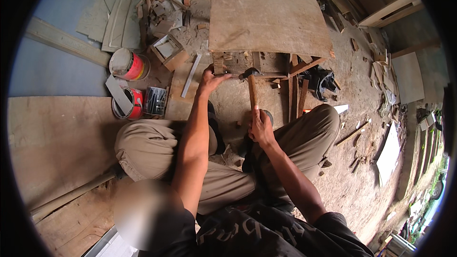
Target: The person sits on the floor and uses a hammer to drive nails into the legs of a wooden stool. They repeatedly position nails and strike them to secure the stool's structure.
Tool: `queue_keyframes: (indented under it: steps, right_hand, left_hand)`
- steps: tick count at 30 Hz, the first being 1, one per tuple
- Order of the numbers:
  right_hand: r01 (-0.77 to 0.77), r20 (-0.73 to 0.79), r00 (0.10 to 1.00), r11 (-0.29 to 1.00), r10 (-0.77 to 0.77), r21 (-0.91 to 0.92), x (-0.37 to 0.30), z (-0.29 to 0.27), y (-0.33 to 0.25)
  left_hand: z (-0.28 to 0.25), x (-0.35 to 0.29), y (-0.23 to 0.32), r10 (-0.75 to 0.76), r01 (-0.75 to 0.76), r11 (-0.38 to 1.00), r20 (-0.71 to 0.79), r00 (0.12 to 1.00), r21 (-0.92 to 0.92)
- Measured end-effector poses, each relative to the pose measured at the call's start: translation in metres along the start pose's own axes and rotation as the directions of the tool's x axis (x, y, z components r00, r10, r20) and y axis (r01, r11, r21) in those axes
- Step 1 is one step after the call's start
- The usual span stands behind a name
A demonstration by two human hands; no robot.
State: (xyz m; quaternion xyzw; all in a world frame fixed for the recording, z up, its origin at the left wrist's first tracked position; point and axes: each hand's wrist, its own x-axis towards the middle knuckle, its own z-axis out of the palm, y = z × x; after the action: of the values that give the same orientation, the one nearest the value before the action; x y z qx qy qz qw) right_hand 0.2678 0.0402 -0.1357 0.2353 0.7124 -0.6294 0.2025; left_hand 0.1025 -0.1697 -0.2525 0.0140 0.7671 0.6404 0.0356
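Observation:
A low wooden frame (276, 74) with a plywood top (266, 14) stands in front of me. My left hand (212, 82) grips the near left corner of its lower rail, fingers lying along the wood. Whether a nail is between those fingers is too small to tell. In my right hand (261, 127) is a claw hammer (253, 90), held by the lower part of its wooden handle. The dark hammer head is at the rail, just right of my left fingertips; contact cannot be made out.
Paint cans (128, 64) and a dark can (155, 100) stand at the left, near a small wooden box (169, 52). Wood scraps (164, 7) are heaped behind them. A black plastic bag (324, 83) lies right of the frame. A white board (389, 154) lies farther right.

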Motion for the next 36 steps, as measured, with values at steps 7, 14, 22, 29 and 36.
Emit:
queue_keyframes:
  steps: [7, 14, 22, 29, 36]
  right_hand:
    - [-0.114, -0.057, 0.992, 0.993, 0.116, 0.032, 0.029, -0.009, 0.020]
    - [-0.035, -0.007, 0.999, 0.999, 0.035, 0.040, 0.033, -0.010, 0.024]
    - [0.122, -0.072, 0.990, 0.991, -0.125, -0.049, 0.039, -0.004, 0.031]
    - [0.181, -0.045, 0.980, 0.959, -0.195, -0.218, 0.028, -0.004, 0.019]
    - [0.266, 0.084, 0.958, 0.958, -0.275, 0.106, 0.026, 0.008, 0.021]
  left_hand:
    - [-0.004, -0.009, 0.023, -0.062, 0.068, 0.985, -0.040, 0.997, 0.159]
    - [0.006, -0.013, 0.018, 0.054, -0.025, 0.973, -0.120, 0.991, 0.232]
    - [0.008, -0.014, 0.019, 0.037, -0.013, 0.980, -0.117, 0.992, 0.201]
    - [0.012, -0.013, 0.016, 0.024, 0.011, 0.972, -0.146, 0.989, 0.234]
    - [0.006, -0.013, 0.007, 0.026, -0.023, 0.998, -0.042, 0.999, 0.063]
